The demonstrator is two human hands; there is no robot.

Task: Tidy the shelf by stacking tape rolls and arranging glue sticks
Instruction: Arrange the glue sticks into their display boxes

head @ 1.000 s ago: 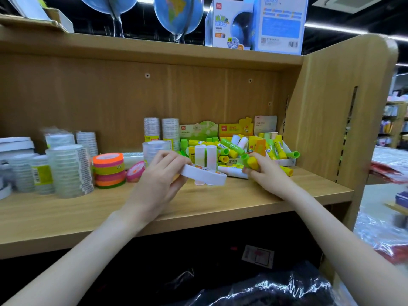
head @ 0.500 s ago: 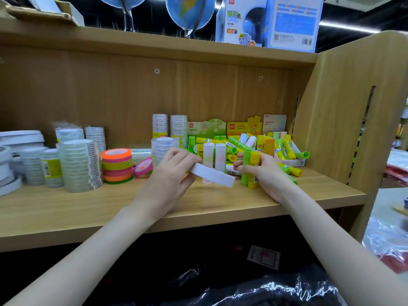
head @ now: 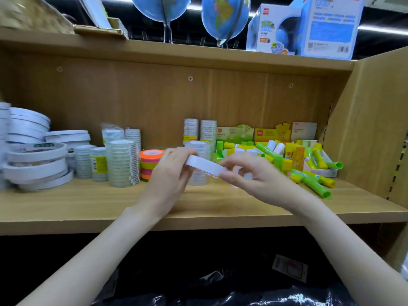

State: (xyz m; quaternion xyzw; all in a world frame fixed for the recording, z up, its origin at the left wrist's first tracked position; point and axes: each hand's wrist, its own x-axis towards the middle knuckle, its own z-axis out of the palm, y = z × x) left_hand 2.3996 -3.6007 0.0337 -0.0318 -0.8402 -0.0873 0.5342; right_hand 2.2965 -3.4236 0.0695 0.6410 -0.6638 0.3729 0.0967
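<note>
Both hands hold one white tape roll (head: 204, 165) above the wooden shelf (head: 66, 206).
Head view: left hand (head: 171, 171) grips the roll's left end, right hand (head: 254, 176) pinches its right end. Glue sticks (head: 309, 173) lie scattered right; white tape stacks (head: 35, 164) far left, neon tape stack (head: 150, 161) just behind the left hand.

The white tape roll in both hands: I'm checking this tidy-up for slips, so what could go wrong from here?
The white tape roll is held tilted above the shelf, pinched by the left hand and right hand; it could slip and roll off the front edge. Loose glue sticks lie beside the right forearm and may get knocked. The leaning white tape stack may topple if more is added.
</note>
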